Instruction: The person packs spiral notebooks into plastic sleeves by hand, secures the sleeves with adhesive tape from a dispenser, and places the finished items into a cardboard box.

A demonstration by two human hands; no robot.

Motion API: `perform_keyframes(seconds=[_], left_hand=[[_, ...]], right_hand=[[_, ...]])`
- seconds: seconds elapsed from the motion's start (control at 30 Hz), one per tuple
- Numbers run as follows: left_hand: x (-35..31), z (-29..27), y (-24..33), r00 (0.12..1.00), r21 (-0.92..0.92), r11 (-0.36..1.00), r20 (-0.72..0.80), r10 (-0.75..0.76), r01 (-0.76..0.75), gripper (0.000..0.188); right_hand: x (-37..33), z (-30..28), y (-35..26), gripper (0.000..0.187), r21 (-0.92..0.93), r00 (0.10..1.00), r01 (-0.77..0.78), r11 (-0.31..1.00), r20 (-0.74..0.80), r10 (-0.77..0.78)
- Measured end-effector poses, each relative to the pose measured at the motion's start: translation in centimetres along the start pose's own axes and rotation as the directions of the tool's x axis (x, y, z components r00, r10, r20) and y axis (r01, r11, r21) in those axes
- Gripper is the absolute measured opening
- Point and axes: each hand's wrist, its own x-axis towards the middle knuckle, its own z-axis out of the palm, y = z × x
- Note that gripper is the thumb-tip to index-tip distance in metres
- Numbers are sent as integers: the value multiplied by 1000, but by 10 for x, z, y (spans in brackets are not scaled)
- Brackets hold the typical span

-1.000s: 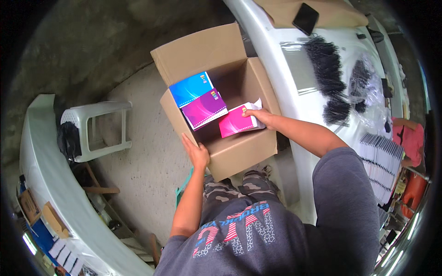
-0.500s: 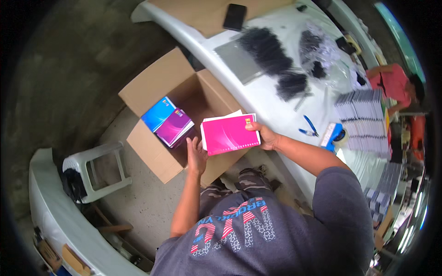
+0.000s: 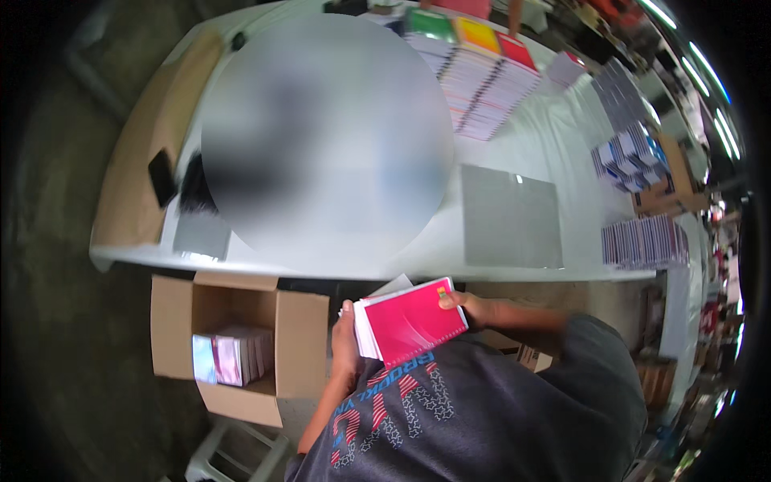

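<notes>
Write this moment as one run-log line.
right hand: gripping pink-covered rectangular booklet stack | left hand: at its left edge | open brown cardboard box: more booklets inside

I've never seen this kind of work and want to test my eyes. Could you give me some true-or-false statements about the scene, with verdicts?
1. The left hand and right hand hold a pinkish-red notebook bundle. True.
2. The smartphone is in the left hand. False: it lies on the white table.
3. The cardboard box is open, with notebooks inside. True.
4. The yellow-topped spiral notebook stack is left of the green-topped one. False: it is to the right.
</notes>
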Motion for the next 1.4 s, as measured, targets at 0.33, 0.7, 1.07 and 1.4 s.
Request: perform_keyframes(seconds=[0.33, 0.7, 1.07, 1.4], left_hand=[[143, 278, -26, 902, 422, 890, 430, -30, -171, 79], [110, 382, -2, 856, 432, 754, 391, 337, -494, 41], [119, 163, 109, 274, 839, 377, -285, 918, -391, 36], [211, 74, 140, 456, 959, -275, 214, 864, 71, 79]], right_hand=[[-139, -185, -46, 59, 228, 728, 684, 693, -270, -630], [-141, -407, -329, 64, -34, 304, 909, 415, -628, -717], [-74, -462, -467, 82, -10, 507, 726, 687, -666, -546], [-124, -452, -448, 73, -376, 125, 649, 661, -805, -581]])
